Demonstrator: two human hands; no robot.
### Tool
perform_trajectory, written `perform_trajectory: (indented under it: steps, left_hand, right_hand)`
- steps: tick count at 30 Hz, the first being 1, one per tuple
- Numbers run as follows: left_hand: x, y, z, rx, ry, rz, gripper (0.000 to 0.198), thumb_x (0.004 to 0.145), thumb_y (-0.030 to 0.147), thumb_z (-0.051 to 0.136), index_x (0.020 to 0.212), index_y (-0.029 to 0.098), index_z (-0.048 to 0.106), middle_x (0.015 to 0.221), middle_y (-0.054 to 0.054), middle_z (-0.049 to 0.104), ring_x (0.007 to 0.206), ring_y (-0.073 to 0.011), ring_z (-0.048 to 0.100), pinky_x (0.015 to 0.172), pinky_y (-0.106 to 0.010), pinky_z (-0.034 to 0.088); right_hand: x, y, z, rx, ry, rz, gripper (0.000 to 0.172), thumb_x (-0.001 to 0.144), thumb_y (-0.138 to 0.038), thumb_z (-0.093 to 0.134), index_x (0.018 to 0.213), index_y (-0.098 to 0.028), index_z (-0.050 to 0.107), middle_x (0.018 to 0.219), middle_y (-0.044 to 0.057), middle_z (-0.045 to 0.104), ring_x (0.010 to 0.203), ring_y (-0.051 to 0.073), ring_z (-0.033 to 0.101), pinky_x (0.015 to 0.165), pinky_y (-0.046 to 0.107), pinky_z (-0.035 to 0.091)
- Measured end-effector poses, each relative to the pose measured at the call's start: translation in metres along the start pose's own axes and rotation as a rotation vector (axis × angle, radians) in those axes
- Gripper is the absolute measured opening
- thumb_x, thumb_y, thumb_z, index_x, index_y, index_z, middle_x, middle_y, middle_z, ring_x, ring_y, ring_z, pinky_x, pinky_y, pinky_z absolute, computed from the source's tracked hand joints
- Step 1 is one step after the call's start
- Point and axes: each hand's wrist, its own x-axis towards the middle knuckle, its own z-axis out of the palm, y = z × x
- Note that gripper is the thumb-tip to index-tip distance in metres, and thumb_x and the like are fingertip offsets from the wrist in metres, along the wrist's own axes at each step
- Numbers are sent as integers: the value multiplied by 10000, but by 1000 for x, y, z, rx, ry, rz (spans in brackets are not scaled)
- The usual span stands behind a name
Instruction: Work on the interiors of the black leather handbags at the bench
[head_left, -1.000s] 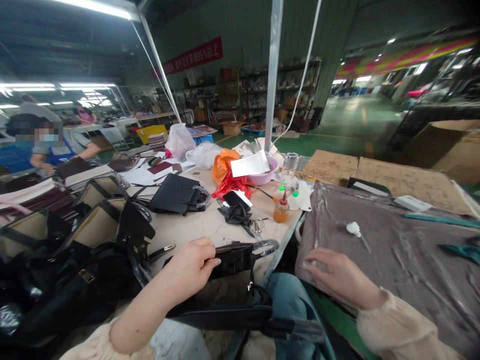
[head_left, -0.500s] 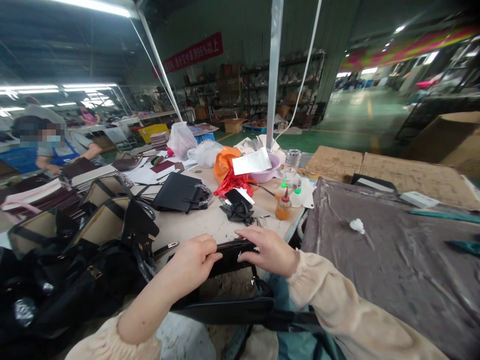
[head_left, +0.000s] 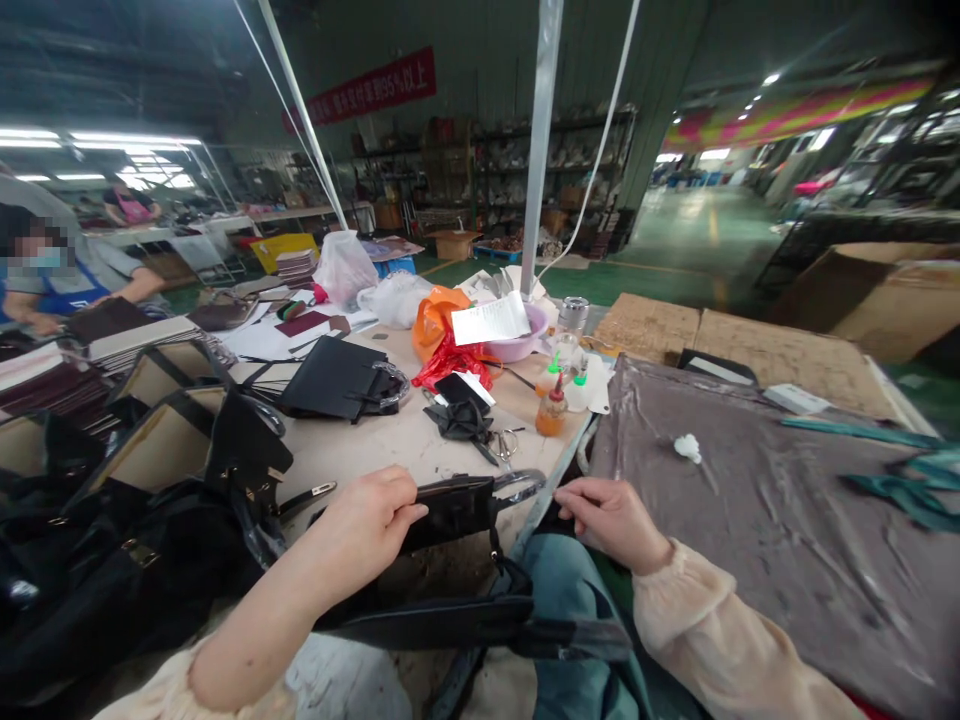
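Observation:
My left hand [head_left: 375, 520] grips the upper edge of a black handbag [head_left: 459, 508] with thumb and fingers. The bag lies open toward me across my lap, its near edge low in the view. A plastic-wrapped handle [head_left: 519, 487] sticks out at its right side. To the right of the bag, apart from it, is my right hand [head_left: 613, 518], thumb and fingertips pinched together. Whatever may be between those fingertips is too small to make out. Scissors [head_left: 504, 446] lie on the table just beyond the bag.
Several black bags [head_left: 172, 520] are heaped at the left. Another black bag [head_left: 330, 380], a phone [head_left: 454, 390], a glue bottle [head_left: 551, 412] and a purple basin [head_left: 525, 345] stand ahead. White fluff [head_left: 687, 447] rests on the brown-covered surface at right. A co-worker [head_left: 67, 280] sits far left.
My right hand has moved off the bag's edge to the right, and its fingers have closed into a pinch. My left hand still holds the bag. The view has turned slightly right.

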Motion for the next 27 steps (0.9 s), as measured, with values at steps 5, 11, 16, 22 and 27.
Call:
perform_trajectory:
  steps: [5,11,16,22,27]
  left_hand:
    - [1,-4,3,2,-8,-1,258,821,289,423,590,177,449,669,4,503,633,-125,478,603,-240,337]
    - [2,-6,4,34,-22,2,272,828,313,409,597,179,462,674,2,504,617,-125,464,601,-244,328]
    - [0,-3,2,12,-16,-10,261,822,299,421,593,177,451,666,4,498,619,-123,462,602,-244,333]
    - [0,-2,1,-16,18,22,231,811,244,434,595,170,469,664,-6,498,642,-125,468,614,-241,351]
    - [0,-2,1,6,8,3,228,820,247,435,608,170,467,670,-4,501,642,-121,473,624,-235,357]
  right_hand:
    - [-10,40,-19,24,85,65,216,769,-286,491,819,-167,665,700,31,662,624,149,622,597,278,526]
    - [-14,53,-28,-133,158,16,255,780,-257,458,782,-180,701,881,67,685,898,208,613,888,400,439]
    - [-18,44,-25,-272,175,53,319,821,-417,483,783,-162,672,600,17,644,551,162,602,604,290,511]
    - [-2,-7,-6,-248,200,-342,264,794,-347,571,1005,-198,621,1019,89,623,955,225,574,850,373,476]
    - [18,-64,28,-296,-6,-572,503,765,-351,620,1233,-225,484,1190,105,527,1104,242,481,950,397,406]
